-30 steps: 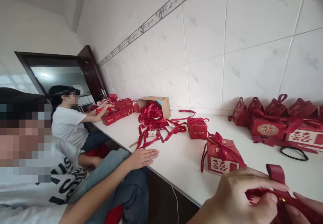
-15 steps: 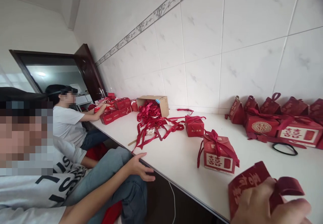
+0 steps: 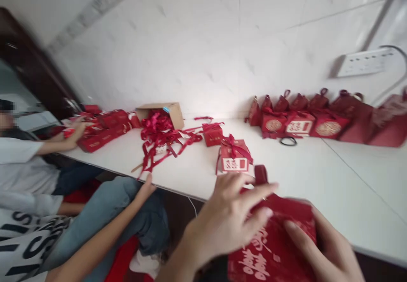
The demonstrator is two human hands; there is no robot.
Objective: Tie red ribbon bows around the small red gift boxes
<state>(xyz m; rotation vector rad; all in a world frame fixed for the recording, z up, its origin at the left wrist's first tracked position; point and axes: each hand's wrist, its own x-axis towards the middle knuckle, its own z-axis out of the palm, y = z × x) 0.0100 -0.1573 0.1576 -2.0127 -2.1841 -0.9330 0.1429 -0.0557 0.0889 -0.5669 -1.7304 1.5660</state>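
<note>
I hold a red paper gift box [image 3: 273, 248] with pale lettering low in front of me, just off the edge of the white counter [image 3: 318, 180]. My left hand [image 3: 227, 218] lies on its upper left side, fingers stretched out and blurred by motion. My right hand [image 3: 321, 244] grips its right side, fingers wrapped onto the face. A dark red ribbon loop [image 3: 261, 174] sticks up behind my left fingers. A finished box tied with a ribbon bow [image 3: 234, 158] stands on the counter just beyond.
A row of red boxes and bags [image 3: 305, 118] lines the tiled wall. A tipped cardboard carton [image 3: 165, 111] spills red ribbons [image 3: 159, 140]. A smaller red box [image 3: 213, 132] stands nearby. A black band [image 3: 288, 141] lies near the row. Two other people sit at left; one's hand [image 3: 144, 188] touches the counter edge.
My view has swung right and down, with motion blur. The red box has come up in front of me, and my left hand now spreads over it. A wall socket has come into sight.
</note>
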